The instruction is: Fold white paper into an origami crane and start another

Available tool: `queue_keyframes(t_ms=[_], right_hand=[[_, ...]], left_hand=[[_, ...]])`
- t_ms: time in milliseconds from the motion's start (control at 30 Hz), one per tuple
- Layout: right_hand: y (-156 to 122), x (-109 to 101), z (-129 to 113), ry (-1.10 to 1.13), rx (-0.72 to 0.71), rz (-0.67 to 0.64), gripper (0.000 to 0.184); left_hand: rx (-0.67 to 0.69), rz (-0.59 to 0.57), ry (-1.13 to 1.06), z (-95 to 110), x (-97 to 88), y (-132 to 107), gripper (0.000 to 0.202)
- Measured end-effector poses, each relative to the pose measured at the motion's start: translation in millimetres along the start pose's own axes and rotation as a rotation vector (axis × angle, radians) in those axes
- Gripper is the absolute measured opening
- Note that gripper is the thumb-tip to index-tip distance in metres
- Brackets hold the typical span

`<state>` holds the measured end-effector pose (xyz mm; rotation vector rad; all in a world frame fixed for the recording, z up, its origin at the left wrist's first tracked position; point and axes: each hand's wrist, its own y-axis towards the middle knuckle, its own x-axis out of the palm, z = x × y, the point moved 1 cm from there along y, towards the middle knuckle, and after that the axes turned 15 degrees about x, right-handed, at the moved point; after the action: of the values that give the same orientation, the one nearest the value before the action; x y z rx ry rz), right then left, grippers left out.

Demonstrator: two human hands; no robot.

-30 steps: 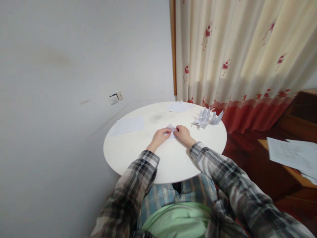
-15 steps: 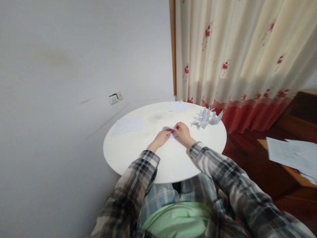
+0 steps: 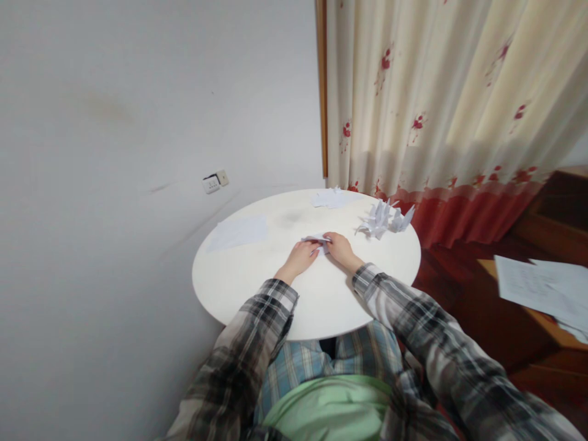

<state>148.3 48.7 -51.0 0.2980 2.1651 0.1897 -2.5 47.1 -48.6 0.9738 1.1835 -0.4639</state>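
Near the middle of the round white table (image 3: 257,288), a small folded sheet of white paper (image 3: 316,237) is between my two hands. My left hand (image 3: 301,257) grips its left side with bent fingers. On the right side, my right hand (image 3: 340,250) pinches the paper between thumb and fingers. Both hands rest low over the tabletop, and they cover much of the paper. To the right of my right hand stands a cluster of folded paper cranes (image 3: 379,219) with pointed tips.
Flat white paper (image 3: 239,233) lies at the table's left. More paper pieces (image 3: 331,197) are at its far edge. A wall with a socket (image 3: 211,184) is on the left, a flowered curtain (image 3: 413,92) behind. Printed sheets (image 3: 542,282) lie on wooden furniture at the right.
My right hand has come down slightly, its fingers now lower against the paper. My left hand has shifted a little to the right. The other things are where they were.
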Motion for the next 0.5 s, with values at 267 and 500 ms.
queue_keyframes(t_ms=[267,500], right_hand=[[-2.3,-1.6,-4.2,-0.014,-0.055,-0.078,0.033],[-3.7,-0.4,-4.2,0.038,-0.123,-0.099,0.034]], left_hand=[[0.053,0.066,-0.13,-2.5,6.6,0.6,0.035],[0.014,-0.028,-0.089,3.7,0.6,1.2,0.036]])
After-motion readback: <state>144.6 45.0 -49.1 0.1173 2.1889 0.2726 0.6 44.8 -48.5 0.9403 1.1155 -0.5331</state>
